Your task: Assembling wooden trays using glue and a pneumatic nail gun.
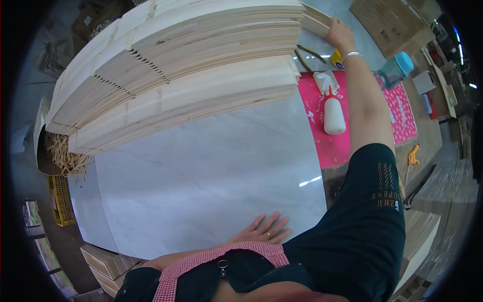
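Splayed and empty, the left hand (262, 231) presumably braces on the glossy pale-grey surface (201, 171); the right hand (340, 36) touches a straight pale wooden board (315, 21) (grip unclear).

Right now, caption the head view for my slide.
Right hand at a far wooden board, left hand resting on the marbled tabletop.

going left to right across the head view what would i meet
Yellow crate → left hand → pliers-like tool → white squeeze bottle → teal-lidded bottle.
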`<move>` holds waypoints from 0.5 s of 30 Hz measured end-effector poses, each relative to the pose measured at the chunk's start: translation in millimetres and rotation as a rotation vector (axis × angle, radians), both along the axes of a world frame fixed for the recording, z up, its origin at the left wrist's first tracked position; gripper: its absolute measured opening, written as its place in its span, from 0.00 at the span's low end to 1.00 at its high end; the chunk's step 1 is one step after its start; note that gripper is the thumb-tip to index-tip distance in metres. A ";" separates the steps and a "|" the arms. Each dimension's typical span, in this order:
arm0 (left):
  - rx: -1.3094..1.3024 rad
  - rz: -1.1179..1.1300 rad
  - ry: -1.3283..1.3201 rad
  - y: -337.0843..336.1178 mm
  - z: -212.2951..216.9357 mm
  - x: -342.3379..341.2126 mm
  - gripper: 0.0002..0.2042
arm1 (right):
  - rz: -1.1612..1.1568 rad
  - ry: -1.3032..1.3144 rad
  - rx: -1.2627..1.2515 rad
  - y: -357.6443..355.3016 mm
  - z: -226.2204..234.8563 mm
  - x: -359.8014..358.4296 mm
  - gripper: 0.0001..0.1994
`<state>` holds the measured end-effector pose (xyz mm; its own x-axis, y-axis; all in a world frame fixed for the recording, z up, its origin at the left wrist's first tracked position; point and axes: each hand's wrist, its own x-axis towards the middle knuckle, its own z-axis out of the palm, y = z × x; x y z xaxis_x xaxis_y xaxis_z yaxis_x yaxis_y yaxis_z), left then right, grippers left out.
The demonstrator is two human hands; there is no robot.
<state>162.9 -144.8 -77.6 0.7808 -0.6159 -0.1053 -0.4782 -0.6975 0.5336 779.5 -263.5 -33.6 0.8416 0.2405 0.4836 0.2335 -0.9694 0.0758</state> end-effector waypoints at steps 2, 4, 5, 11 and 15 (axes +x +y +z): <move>-0.001 0.019 0.040 -1.2 0.1 1.8 0.23 | -0.024 0.016 -0.026 4.4 -11.3 19.3 0.17; 0.019 0.030 0.091 -2.9 -2.4 -0.2 0.23 | -0.109 0.063 -0.097 8.4 -19.9 31.6 0.15; 0.032 0.037 0.114 -3.1 -1.9 -0.4 0.23 | -0.150 0.084 -0.130 12.6 -23.0 36.1 0.14; 0.231 -0.103 0.223 1.9 13.5 12.1 0.29 | -0.115 0.036 -0.158 23.8 -17.2 28.5 0.10; 0.099 -0.035 0.110 4.3 15.5 3.2 0.26 | -0.126 -0.233 -0.082 17.7 30.8 -0.9 0.10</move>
